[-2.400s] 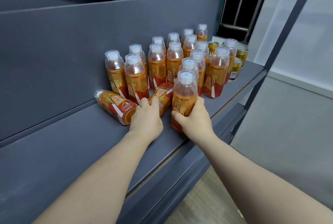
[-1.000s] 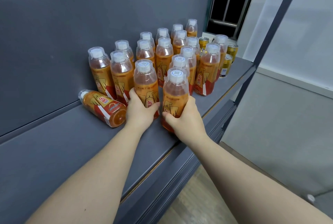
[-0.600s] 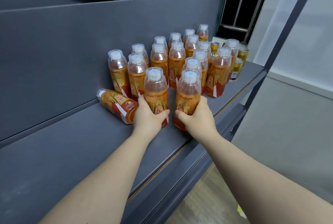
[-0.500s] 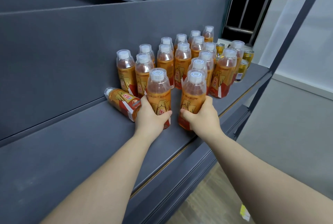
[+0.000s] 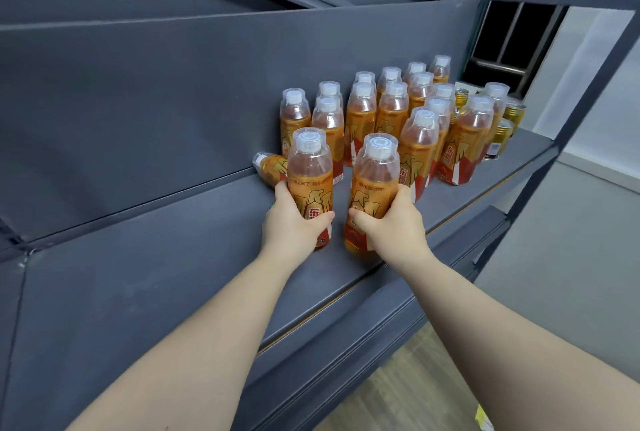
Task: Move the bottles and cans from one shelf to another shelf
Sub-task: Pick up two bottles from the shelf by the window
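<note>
**Orange bottles, one in each hand, on a grey shelf**

Both held bottles are clear plastic, rounded at the shoulder, with white screw caps under a see-through shrink sleeve and orange-and-red labels printed with characters. The left hand wraps its thumb and fingers round the lower label of the left bottle. The right hand grips the right bottle the same way. Both bottles are upright at the front of the matte dark grey shelf. The two stand just apart.

Whether their bases touch the shelf cannot be told. The fingers curl out of sight behind the bottles, and the arms are cut off by the lower edge. A fallen bottle lies on its side by the smooth back panel, half hidden behind the left bottle.

Behind stands a cluster of bottles, about fifteen, though they overlap and the count is unsure. With the two held and the one lying, that makes about eighteen. Three gold cans show at the far right end, partly screened by bottles. Their labels are too small to read.
</note>
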